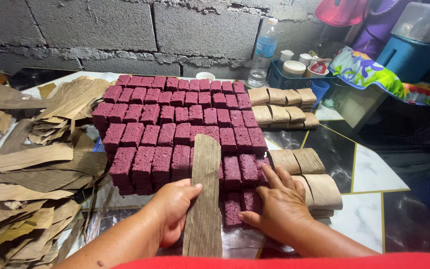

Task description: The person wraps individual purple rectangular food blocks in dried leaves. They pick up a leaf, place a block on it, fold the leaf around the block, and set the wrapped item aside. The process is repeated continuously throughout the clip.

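Long dry brown leaf strip [204, 194], pinched in left hand [172, 209], across purple rectangular cake blocks [175, 129]. Right hand [279, 206] flat, fingers spread, pressing one purple block [247, 199]. Wrapped leaf parcels [307, 174] just beside.

Head view. Both forearms bare, no sleeves reaching the wrists. Left hand [172, 206] and right hand [279, 206] bare: no gloves, rings, watch or bracelets seen. Nails short, unpainted. Red garment [284, 261] fills the near edge, plain, no pattern visible.

Clear bottle [264, 52], blue label (back wall), leaf-wrapped packets [284, 107] beside
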